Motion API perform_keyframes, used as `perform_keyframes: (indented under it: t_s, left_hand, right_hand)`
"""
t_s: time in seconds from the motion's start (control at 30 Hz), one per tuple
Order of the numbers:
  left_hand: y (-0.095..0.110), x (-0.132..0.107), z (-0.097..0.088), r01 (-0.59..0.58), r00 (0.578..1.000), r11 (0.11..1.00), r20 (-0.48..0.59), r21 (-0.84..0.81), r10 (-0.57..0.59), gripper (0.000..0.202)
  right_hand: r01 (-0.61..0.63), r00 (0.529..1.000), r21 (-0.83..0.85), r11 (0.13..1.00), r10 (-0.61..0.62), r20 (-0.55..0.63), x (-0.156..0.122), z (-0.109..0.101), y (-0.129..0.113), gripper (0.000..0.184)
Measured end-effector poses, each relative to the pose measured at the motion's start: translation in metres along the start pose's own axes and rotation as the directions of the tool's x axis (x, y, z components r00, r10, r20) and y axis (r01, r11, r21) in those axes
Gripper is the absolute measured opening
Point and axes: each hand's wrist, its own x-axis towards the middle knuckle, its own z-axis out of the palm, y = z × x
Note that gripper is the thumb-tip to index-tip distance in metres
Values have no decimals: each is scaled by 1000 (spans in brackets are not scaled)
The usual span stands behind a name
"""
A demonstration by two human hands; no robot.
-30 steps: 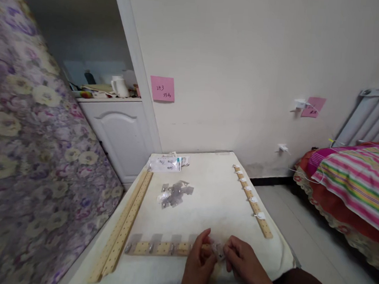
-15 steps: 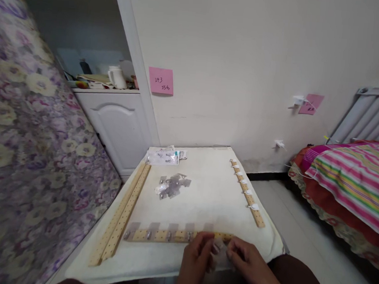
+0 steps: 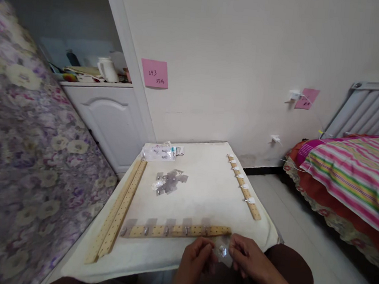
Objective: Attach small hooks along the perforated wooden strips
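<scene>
Near the table's front edge, my left hand and my right hand are both closed in a pinch. Stretched between them is a small clear plastic piece with a shiny spot; its exact kind is too small to tell. Just beyond my hands lies a perforated wooden strip. Along it sit several small clear plastic squares, each with a little metal piece. Farther back rests a loose pile of similar clear squares.
Two perforated wooden strips lie along the table's left side. On the right, another wooden strip carries several white tags. A printed plastic package is at the back left. A bed stands to the right, a floral curtain at left.
My hands have drawn back slightly from the front strip toward my body, with the clear piece between them. More of the strip's right end shows. The view has shifted a little.
</scene>
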Motion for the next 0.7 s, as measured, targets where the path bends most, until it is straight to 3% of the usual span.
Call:
perform_keyframes:
  t_s: [0.2,0.4,0.57,0.7]
  left_hand:
    - [-16,5,7,134,990,990,50,-48,-132,31]
    - [-33,11,17,233,971,971,60,-48,-230,37]
    - [-46,19,26,231,973,969,36,-86,-228,40]
    - [-50,24,35,189,982,980,25,-60,-188,38]
  right_hand:
    - [-16,1000,63,998,16,-1,0,1,10,27]
    - [33,996,176,984,-18,-87,7,2,25,29]
    - [94,988,257,962,-59,-141,15,-1,33,27]
    - [86,987,185,979,-59,-147,28,-11,30,27]
